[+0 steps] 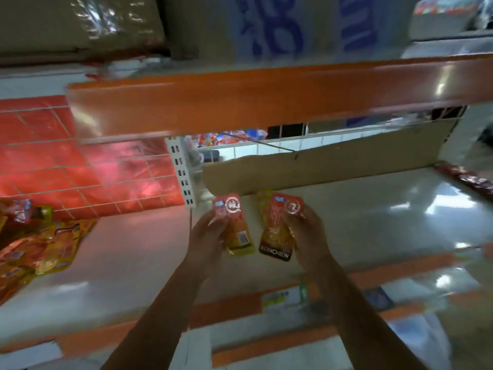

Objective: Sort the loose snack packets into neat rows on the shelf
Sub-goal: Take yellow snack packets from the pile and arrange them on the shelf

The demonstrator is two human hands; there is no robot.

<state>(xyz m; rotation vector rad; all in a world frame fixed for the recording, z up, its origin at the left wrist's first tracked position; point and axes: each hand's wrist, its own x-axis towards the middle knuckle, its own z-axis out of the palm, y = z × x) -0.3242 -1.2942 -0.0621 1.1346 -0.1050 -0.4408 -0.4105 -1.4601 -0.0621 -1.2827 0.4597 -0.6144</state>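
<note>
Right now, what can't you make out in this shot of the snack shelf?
Head view, pile of loose packets: cut off by the left edge, uncountable.
Head view, shelf price label: motion blur, text unreadable.
Head view, yellow packet: mostly hidden behind the red packet in the right hand.
</note>
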